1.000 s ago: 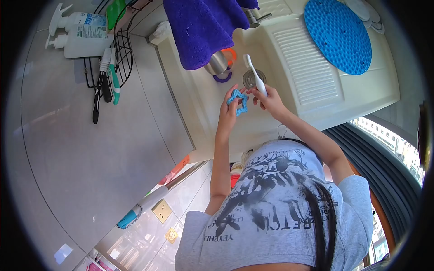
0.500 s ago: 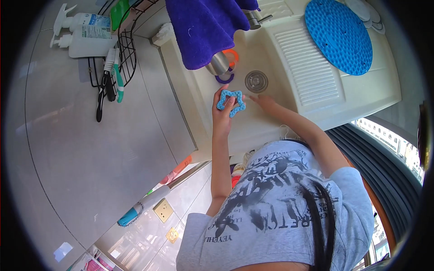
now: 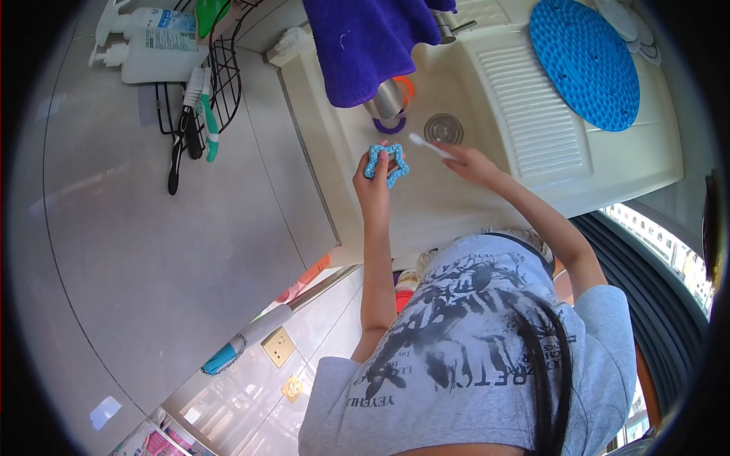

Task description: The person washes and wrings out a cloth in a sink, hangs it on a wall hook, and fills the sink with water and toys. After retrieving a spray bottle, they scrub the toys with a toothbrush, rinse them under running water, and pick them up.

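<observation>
Holding blue star-shaped ring [image 3: 402, 165], upper centre of frame: left hand [image 3: 372, 185] | gripping white toothbrush [image 3: 432, 146], to its right: right hand [image 3: 472, 165]

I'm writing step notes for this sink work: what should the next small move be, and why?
Probably bring the brush to the star: the right hand holds the brush with its head pointing toward the star, a visible gap between them, while the left hand grips the star.
</observation>
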A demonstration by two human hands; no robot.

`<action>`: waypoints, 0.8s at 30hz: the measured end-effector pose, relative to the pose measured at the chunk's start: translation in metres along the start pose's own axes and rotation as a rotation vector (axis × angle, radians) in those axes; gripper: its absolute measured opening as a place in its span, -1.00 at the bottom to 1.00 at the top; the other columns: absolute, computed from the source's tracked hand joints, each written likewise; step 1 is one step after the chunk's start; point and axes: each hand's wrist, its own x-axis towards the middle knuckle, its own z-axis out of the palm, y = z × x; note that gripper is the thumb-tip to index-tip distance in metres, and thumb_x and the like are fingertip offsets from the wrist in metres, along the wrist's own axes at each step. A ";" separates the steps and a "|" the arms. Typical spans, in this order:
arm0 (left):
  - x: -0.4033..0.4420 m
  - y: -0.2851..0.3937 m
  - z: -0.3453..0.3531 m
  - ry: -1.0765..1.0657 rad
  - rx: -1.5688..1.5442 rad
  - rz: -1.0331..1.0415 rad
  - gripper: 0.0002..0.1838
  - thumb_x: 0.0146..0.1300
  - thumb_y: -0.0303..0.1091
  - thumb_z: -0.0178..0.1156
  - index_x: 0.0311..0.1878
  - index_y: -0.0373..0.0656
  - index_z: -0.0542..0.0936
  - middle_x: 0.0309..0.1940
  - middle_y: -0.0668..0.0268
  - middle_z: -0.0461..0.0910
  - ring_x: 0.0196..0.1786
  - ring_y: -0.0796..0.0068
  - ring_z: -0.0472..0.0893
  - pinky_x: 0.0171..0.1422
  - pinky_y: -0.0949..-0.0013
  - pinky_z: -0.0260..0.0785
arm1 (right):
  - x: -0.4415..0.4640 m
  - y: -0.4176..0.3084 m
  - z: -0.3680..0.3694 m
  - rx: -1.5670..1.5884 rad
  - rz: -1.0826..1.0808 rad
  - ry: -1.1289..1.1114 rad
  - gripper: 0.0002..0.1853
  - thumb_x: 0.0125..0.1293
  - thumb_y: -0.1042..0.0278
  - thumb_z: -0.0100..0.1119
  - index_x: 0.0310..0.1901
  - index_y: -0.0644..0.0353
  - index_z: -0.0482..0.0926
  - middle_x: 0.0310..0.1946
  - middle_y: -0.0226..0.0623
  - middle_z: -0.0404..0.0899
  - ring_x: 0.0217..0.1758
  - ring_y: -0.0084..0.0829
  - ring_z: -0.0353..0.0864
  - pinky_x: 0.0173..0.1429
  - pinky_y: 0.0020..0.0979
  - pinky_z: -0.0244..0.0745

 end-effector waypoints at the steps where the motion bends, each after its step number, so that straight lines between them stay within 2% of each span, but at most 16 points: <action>1: 0.003 -0.006 -0.003 0.022 0.039 0.018 -0.67 0.30 -0.27 0.09 -0.01 -0.36 0.47 -0.25 0.17 0.58 -0.19 0.42 0.63 -0.13 0.46 0.48 | -0.009 -0.036 -0.016 0.079 0.017 0.044 -0.50 0.24 0.34 0.01 0.25 -0.08 0.30 -0.12 -0.12 0.52 -0.11 -0.14 0.55 -0.08 -0.23 0.45; 4: 0.008 -0.014 -0.003 0.013 0.074 -0.017 -0.67 0.31 -0.27 0.07 -0.01 -0.36 0.46 -0.25 0.17 0.59 -0.21 0.40 0.63 -0.17 0.44 0.48 | -0.026 -0.084 -0.031 0.048 -0.150 0.153 -0.51 0.24 0.38 0.00 0.23 -0.10 0.33 -0.35 -0.18 0.50 -0.34 -0.16 0.55 -0.24 -0.25 0.43; 7: 0.011 -0.013 0.001 0.017 0.047 -0.048 -0.68 0.31 -0.27 0.07 -0.02 -0.35 0.47 -0.25 0.17 0.59 -0.23 0.39 0.64 -0.20 0.44 0.48 | -0.029 -0.081 -0.028 -0.073 -0.248 0.150 -0.51 0.24 0.42 -0.01 0.23 -0.13 0.34 -0.50 -0.23 0.41 -0.49 -0.20 0.48 -0.38 -0.25 0.38; 10: 0.012 -0.010 -0.003 0.087 -0.028 -0.076 -0.69 0.31 -0.29 0.07 -0.04 -0.36 0.47 -0.27 0.17 0.59 -0.24 0.41 0.64 -0.23 0.49 0.48 | -0.029 -0.068 -0.031 -0.177 -0.262 0.144 -0.51 0.23 0.44 -0.02 0.22 -0.15 0.36 -0.49 -0.27 0.40 -0.53 -0.21 0.47 -0.44 -0.25 0.36; 11: 0.011 -0.010 -0.005 0.116 -0.059 -0.094 -0.70 0.31 -0.30 0.07 -0.04 -0.37 0.47 -0.28 0.17 0.59 -0.25 0.41 0.64 -0.24 0.51 0.47 | -0.029 -0.068 -0.027 -0.119 -0.259 0.178 -0.51 0.23 0.44 -0.02 0.22 -0.15 0.36 -0.49 -0.27 0.40 -0.53 -0.21 0.47 -0.44 -0.25 0.36; 13: 0.014 -0.017 -0.004 0.072 0.005 -0.050 -0.70 0.31 -0.30 0.07 -0.05 -0.35 0.48 -0.28 0.18 0.59 -0.24 0.41 0.64 -0.25 0.50 0.47 | -0.025 -0.086 -0.025 -0.004 -0.251 0.240 -0.50 0.23 0.45 -0.02 0.22 -0.16 0.36 -0.50 -0.27 0.39 -0.54 -0.20 0.47 -0.45 -0.24 0.37; 16: 0.015 -0.016 -0.005 0.085 0.014 -0.021 -0.71 0.31 -0.30 0.07 -0.05 -0.34 0.48 -0.27 0.18 0.59 -0.23 0.40 0.65 -0.26 0.49 0.46 | -0.017 -0.088 -0.016 -0.121 -0.346 0.250 -0.51 0.22 0.45 -0.02 0.22 -0.16 0.36 -0.50 -0.27 0.38 -0.55 -0.20 0.46 -0.46 -0.24 0.37; 20: 0.019 -0.019 -0.015 0.127 0.033 -0.045 -0.68 0.32 -0.25 0.06 0.00 -0.30 0.47 -0.21 0.18 0.60 -0.21 0.37 0.65 -0.27 0.47 0.49 | -0.021 -0.069 -0.020 -0.133 -0.308 0.236 -0.50 0.21 0.47 -0.01 0.22 -0.13 0.36 -0.49 -0.26 0.39 -0.56 -0.21 0.46 -0.46 -0.24 0.36; 24: 0.018 -0.019 -0.008 0.114 -0.021 -0.056 -0.69 0.31 -0.29 0.07 -0.02 -0.33 0.47 -0.26 0.20 0.59 -0.22 0.40 0.65 -0.29 0.48 0.46 | -0.021 -0.083 -0.021 -0.138 -0.333 0.249 -0.48 0.20 0.47 0.00 0.22 -0.14 0.36 -0.49 -0.28 0.38 -0.56 -0.23 0.46 -0.47 -0.24 0.36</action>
